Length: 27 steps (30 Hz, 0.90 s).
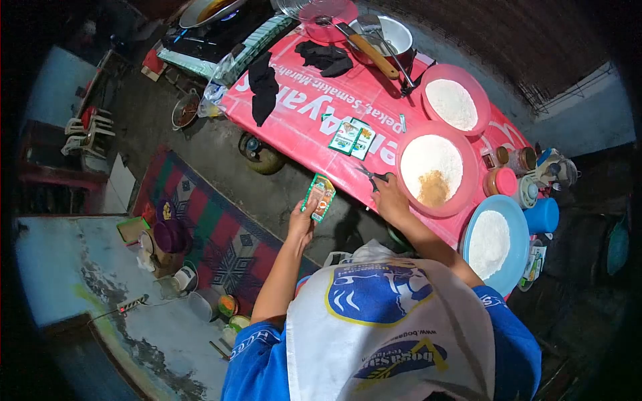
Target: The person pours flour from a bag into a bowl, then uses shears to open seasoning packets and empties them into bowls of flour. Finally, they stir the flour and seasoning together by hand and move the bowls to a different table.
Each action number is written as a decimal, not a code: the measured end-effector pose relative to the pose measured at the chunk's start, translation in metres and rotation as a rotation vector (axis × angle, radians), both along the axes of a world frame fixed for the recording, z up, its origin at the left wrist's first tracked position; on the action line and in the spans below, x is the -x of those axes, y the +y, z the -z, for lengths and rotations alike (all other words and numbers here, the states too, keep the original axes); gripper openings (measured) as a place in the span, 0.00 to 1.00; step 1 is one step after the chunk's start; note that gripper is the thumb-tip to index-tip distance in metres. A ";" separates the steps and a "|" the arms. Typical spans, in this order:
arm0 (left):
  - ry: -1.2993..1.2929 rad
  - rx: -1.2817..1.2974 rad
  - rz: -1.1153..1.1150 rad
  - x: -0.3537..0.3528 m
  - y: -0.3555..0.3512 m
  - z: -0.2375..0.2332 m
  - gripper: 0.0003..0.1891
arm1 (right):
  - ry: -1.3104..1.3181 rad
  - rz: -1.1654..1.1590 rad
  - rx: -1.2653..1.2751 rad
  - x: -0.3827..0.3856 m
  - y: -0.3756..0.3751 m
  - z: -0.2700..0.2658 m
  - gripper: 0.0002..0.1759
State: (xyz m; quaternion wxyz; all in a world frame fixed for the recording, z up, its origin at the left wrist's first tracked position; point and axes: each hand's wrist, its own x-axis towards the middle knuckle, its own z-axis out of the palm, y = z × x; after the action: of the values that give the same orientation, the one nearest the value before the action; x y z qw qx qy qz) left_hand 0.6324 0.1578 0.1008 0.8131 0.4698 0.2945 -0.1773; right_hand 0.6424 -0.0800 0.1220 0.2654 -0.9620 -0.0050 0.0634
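Observation:
My left hand (pixel 302 219) grips a green-edged seasoning sachet (pixel 320 198) by its lower part, just off the table's front edge. In my right hand (pixel 390 199) are dark-handled scissors (pixel 368 176), their blades pointing left over the table edge. Beside that hand stands a pink basin (pixel 471 159) of white flour (pixel 431 157) with a patch of brown powder (pixel 433 188) on top. Several more sachets (pixel 345 136) lie flat on the table beyond the scissors. Part of my right fingers is hidden by the hand itself.
On the red-covered table (pixel 294 144) are another pink basin (pixel 480 100), a blue basin (pixel 515 230), jars (pixel 506 182), black cloths (pixel 263 90) and a pot (pixel 398 33) with a wooden-handled utensil (pixel 374 57). A stove (pixel 221 40) stands far left; a gas cylinder (pixel 262 158) is below.

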 end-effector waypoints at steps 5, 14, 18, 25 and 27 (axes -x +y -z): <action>0.035 -0.083 0.047 -0.008 -0.001 -0.001 0.14 | 0.078 -0.007 0.127 -0.001 0.005 -0.009 0.23; -0.040 -0.064 0.062 -0.028 -0.010 0.000 0.14 | 0.129 0.028 0.115 0.005 -0.002 -0.008 0.16; -0.047 -0.082 0.103 -0.031 -0.012 0.001 0.14 | 0.132 0.036 0.127 0.007 -0.004 -0.004 0.17; -0.071 -0.083 0.149 -0.046 -0.002 -0.004 0.14 | 0.377 0.036 -0.433 0.012 -0.013 -0.020 0.15; -0.087 -0.069 0.160 -0.051 0.000 -0.007 0.15 | 0.575 0.080 -0.836 0.014 -0.017 -0.022 0.15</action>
State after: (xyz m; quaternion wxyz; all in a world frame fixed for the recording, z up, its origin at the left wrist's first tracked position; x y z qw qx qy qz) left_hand 0.6830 0.1575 0.1083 0.7916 0.5269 0.2265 -0.2109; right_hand 0.6284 -0.0969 0.1440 0.6205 -0.7168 0.0799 0.3079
